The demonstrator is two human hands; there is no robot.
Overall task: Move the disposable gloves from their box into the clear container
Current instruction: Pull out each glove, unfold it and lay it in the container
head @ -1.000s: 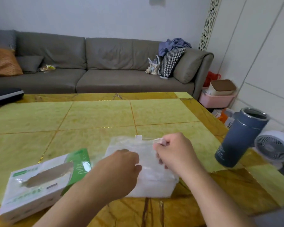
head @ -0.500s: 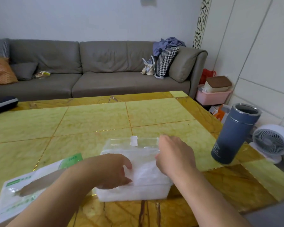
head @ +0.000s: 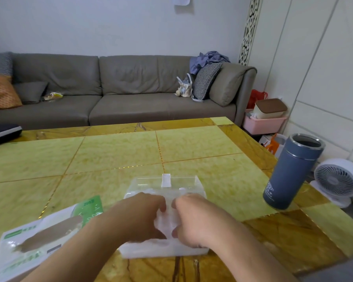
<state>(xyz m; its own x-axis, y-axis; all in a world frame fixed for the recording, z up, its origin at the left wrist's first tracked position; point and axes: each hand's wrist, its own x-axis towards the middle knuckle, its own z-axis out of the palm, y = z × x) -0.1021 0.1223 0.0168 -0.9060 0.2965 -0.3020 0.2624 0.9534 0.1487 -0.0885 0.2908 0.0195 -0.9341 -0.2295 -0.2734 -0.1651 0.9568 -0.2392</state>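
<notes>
1. Two hands, left hand [head: 140, 216] and right hand [head: 194, 218], curl over the clear container [head: 165, 252], gripping the translucent gloves [head: 167, 220] inside.
2. Left of them lies the glove box [head: 47, 233]; its green corner reads "200", other print blurred.

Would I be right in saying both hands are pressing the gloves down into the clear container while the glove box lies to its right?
Not quite: the glove box lies to the left of the clear container, as the head view shows. Both hands, left hand and right hand, are indeed on the gloves.
</notes>
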